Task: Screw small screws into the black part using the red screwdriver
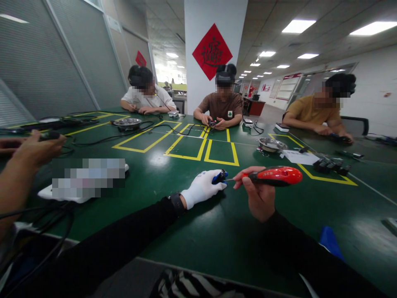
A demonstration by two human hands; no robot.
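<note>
My left hand, in a white glove with blue fingertips, is closed around a small black part just above the green table. The part has a round, shiny piece on top; its exact kind is not clear. My bare right hand grips a screwdriver with a red and black handle, lying nearly level. Its thin shaft points left, and the tip meets or comes very close to the black part. Whether the tip sits in a screw is too small to tell.
Yellow tape rectangles mark the green table. A metal bowl, paper and several black parts lie at the right. Another bowl, cables and a white power strip or box are left. Several co-workers sit around, one hand close at left.
</note>
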